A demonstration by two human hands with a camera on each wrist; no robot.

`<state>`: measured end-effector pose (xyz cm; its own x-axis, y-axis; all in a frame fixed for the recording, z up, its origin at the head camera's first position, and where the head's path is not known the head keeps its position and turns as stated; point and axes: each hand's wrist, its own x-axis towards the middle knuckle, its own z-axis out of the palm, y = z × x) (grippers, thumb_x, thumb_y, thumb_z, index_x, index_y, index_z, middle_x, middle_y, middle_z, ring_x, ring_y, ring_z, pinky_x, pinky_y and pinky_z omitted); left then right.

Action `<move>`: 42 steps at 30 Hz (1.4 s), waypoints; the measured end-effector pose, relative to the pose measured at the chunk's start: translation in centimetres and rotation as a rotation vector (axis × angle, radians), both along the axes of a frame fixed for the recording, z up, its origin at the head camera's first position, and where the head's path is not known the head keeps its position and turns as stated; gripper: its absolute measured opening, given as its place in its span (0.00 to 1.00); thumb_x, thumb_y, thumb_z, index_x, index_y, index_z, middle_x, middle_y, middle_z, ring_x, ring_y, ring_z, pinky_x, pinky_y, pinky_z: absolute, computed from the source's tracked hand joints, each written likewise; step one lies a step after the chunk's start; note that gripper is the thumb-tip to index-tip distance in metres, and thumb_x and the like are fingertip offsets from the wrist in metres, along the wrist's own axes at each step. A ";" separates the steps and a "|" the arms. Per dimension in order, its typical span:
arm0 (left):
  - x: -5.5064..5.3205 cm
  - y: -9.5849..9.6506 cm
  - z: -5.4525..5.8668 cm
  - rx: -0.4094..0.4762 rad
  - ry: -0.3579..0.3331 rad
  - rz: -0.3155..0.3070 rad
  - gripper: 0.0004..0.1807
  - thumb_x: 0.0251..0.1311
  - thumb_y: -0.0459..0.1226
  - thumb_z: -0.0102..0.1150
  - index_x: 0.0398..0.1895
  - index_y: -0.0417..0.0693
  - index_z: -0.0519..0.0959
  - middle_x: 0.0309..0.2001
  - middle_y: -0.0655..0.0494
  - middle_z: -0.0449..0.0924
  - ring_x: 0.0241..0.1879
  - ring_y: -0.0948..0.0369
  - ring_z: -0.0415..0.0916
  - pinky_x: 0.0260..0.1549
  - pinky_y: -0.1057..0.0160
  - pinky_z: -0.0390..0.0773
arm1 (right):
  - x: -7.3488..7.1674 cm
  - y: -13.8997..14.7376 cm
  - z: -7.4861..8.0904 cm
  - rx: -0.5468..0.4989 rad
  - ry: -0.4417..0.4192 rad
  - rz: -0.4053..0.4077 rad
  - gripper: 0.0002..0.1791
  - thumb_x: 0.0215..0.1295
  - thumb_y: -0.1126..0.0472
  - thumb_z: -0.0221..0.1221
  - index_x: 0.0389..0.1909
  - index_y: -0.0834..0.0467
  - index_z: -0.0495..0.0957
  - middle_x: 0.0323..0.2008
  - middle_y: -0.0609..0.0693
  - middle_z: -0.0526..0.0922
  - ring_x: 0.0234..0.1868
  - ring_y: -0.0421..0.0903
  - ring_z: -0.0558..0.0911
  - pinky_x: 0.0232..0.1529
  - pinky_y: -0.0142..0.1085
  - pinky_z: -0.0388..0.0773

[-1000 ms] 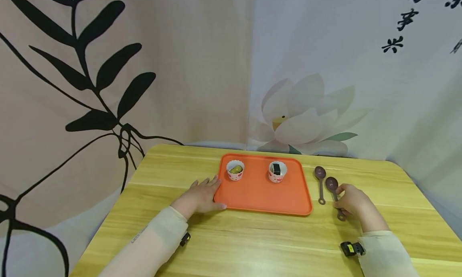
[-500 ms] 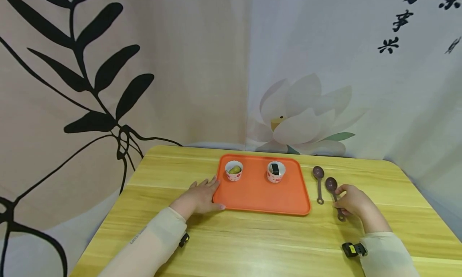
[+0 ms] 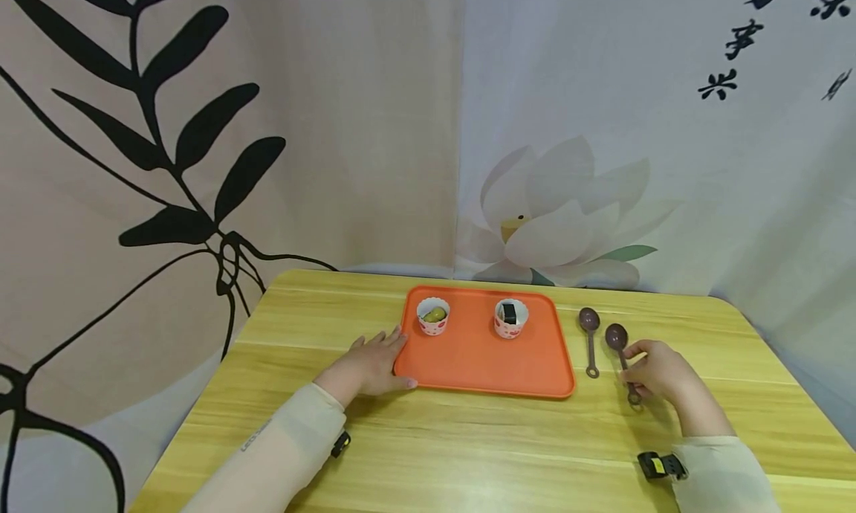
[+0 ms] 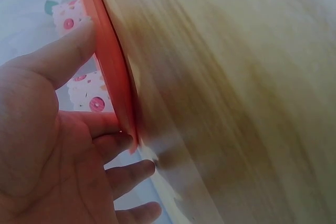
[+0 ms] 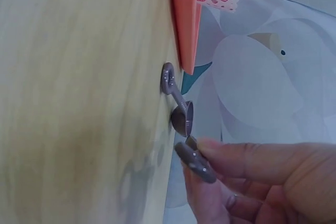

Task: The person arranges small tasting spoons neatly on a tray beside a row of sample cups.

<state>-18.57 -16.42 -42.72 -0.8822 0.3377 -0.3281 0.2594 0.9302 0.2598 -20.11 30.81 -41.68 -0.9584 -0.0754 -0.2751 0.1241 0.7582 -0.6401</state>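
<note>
My right hand (image 3: 665,379) pinches the handle of a brown spoon (image 3: 616,336) between thumb and fingers. In the right wrist view its ringed handle end (image 5: 195,162) stands off the tabletop, with a shadow on the wood. A matching second spoon (image 3: 590,321) lies just left of it. My left hand (image 3: 366,366) rests against the left edge and near corner of an orange tray (image 3: 488,368), fingers spread. Two patterned paper cups stand on the tray: the left cup (image 3: 432,328) contains green-yellow pieces, the right cup (image 3: 507,330) a black-and-white piece.
The wooden table (image 3: 481,453) reaches to a printed curtain (image 3: 374,141) behind it. The second spoon lies between the tray's right edge and my right hand. Each wrist bears a small black device; the right one (image 3: 654,465) shows a yellow patch.
My right hand has shifted slightly to the right with the pinched spoon, whose bowl has moved a little up and right. My left hand, the tray and the cups keep their places.
</note>
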 end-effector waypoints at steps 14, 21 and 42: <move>0.0 -0.1 -0.2 0.003 0.004 -0.003 0.51 0.63 0.63 0.57 0.79 0.43 0.53 0.79 0.47 0.48 0.76 0.41 0.49 0.71 0.36 0.48 | 0.6 -0.5 1.1 -0.006 0.076 0.026 0.22 0.67 0.70 0.60 0.56 0.80 0.69 0.32 0.57 0.83 0.25 0.45 0.81 0.29 0.40 0.82; 0.0 -0.1 -0.1 0.005 0.006 -0.006 0.51 0.64 0.62 0.57 0.79 0.42 0.53 0.79 0.46 0.48 0.76 0.41 0.49 0.70 0.36 0.48 | 0.8 -1.2 1.8 -0.020 0.088 0.010 0.21 0.67 0.71 0.58 0.56 0.80 0.68 0.32 0.57 0.83 0.27 0.44 0.82 0.30 0.38 0.84; 0.1 -0.3 -0.5 0.038 0.013 0.000 0.51 0.63 0.62 0.59 0.79 0.41 0.54 0.79 0.45 0.48 0.76 0.40 0.48 0.70 0.35 0.47 | 2.1 -3.5 4.6 -0.038 0.145 0.040 0.26 0.68 0.66 0.62 0.61 0.76 0.69 0.38 0.59 0.83 0.30 0.46 0.85 0.33 0.40 0.84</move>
<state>-18.51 -16.75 -43.19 -0.8862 0.3496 -0.3039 0.2627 0.9197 0.2918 -18.03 27.34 -37.12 -0.9839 -0.1219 -0.1304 -0.0014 0.7357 -0.6773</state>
